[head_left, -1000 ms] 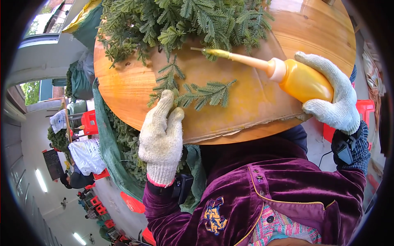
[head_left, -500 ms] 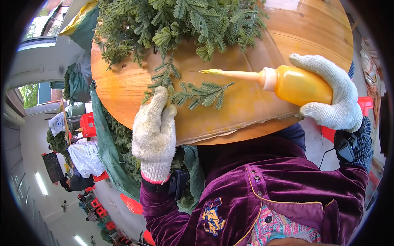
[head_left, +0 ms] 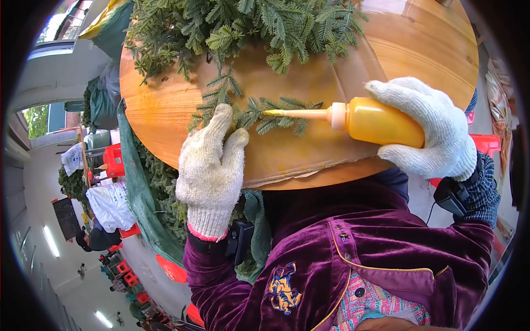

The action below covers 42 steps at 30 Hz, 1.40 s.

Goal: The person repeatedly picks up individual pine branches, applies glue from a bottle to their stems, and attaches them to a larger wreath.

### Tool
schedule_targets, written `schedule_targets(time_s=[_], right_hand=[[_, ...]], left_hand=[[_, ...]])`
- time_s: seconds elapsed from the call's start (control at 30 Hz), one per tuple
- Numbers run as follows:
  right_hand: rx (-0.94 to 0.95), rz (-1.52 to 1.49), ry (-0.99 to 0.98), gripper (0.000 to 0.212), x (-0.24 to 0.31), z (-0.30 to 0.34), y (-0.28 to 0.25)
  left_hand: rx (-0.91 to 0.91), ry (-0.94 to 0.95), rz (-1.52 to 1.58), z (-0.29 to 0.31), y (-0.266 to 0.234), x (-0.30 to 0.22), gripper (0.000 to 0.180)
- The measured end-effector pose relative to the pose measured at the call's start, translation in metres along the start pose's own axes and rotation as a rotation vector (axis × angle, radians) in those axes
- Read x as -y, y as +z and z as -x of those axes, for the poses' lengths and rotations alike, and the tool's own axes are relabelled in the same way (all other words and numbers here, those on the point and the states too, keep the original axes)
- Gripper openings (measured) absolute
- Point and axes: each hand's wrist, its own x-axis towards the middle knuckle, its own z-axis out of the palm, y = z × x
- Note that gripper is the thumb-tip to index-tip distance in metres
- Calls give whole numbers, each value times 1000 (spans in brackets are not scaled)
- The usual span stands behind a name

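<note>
Both my hands wear off-white knitted gloves. My left hand (head_left: 211,174), closed at the left of the table's near side, grips a small green fir sprig (head_left: 223,88). Parts of the sprig stick out above and to the right of my fingertips, which hide its base. My right hand (head_left: 436,129) is wrapped around a squeeze bottle (head_left: 381,122) of yellow-orange liquid, held nearly level. The bottle's long pale nozzle (head_left: 306,114) points left. Its yellow-smeared tip lies over the right-hand part of the sprig; whether it touches the needles I cannot tell.
A round wooden table (head_left: 430,49) carries a sheet of brown cardboard (head_left: 326,149) with yellow smears. A heap of fir branches (head_left: 248,27) covers its far side. At the left hangs a green sack (head_left: 141,198) holding more greenery. Red stools (head_left: 114,160) stand beyond.
My right hand has moved left with the bottle, bringing the nozzle tip from above the sprig's right part down over it. My left hand has stayed nearly in place on the sprig.
</note>
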Motion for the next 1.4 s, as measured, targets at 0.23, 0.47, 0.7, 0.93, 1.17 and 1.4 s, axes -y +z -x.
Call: schedule_targets(time_s=[0.23, 0.47, 0.7, 0.93, 1.17, 1.4], right_hand=[[-3, 3, 40, 73, 0, -2, 3], [-14, 35, 20, 74, -1, -3, 6], [-24, 98, 73, 76, 12, 0, 10], [68, 193, 109, 77, 39, -3, 9], [47, 228, 145, 74, 47, -4, 16], [140, 277, 180, 73, 49, -8, 10]], left_hand=[[-81, -47, 0, 0, -7, -20, 51], [-62, 5, 92, -7, 9, -31, 71], [49, -75, 11, -8, 23, -31, 80], [94, -140, 71, -15, 19, -37, 83], [69, -152, 21, -16, 20, -41, 84], [22, -141, 47, -5, 20, -39, 88]])
